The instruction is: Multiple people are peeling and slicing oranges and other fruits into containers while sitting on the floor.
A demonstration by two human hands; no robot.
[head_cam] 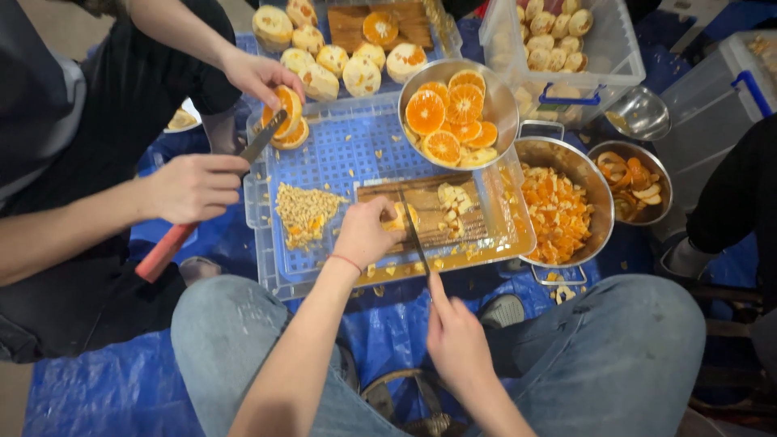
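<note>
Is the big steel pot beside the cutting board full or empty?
Partly full: the big steel pot holds chopped orange pieces, with inner wall bare above them.

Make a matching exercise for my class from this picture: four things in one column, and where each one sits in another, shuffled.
Things
1. Orange halves
2. Chopped orange pieces
3. Pile of seeds
4. Knife

Places
A. On the blue perforated tray
B. In the large pot
C. In the right hand
D. In the steel pan

Pairs: 1-D, 2-B, 3-A, 4-C
</note>
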